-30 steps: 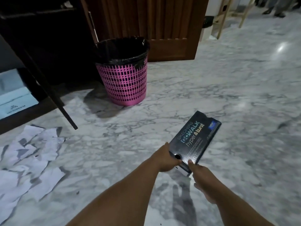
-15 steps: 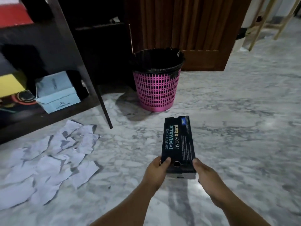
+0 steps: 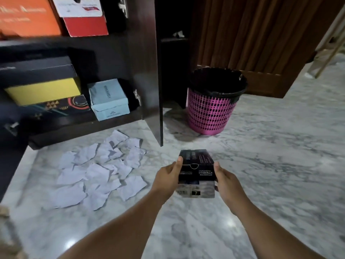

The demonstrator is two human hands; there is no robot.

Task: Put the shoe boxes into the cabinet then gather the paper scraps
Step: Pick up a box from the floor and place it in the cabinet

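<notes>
I hold a black shoe box above the marble floor, its label end facing me. My left hand grips its left side and my right hand grips its right side. The dark cabinet stands open ahead on the left. Its lower shelf carries a light blue shoe box and a yellow and black stack. On the upper shelf sit an orange box and a red and white box. White paper scraps lie scattered on the floor in front of the cabinet, left of my hands.
The open cabinet door juts toward me between the shelves and a pink bin with a black liner. A brown wooden door stands behind the bin. Marble floor stretches to the right.
The view has swung left toward the cabinet. The box has been lifted off the floor and tilted, so its label end now faces me; both hands stay on it.
</notes>
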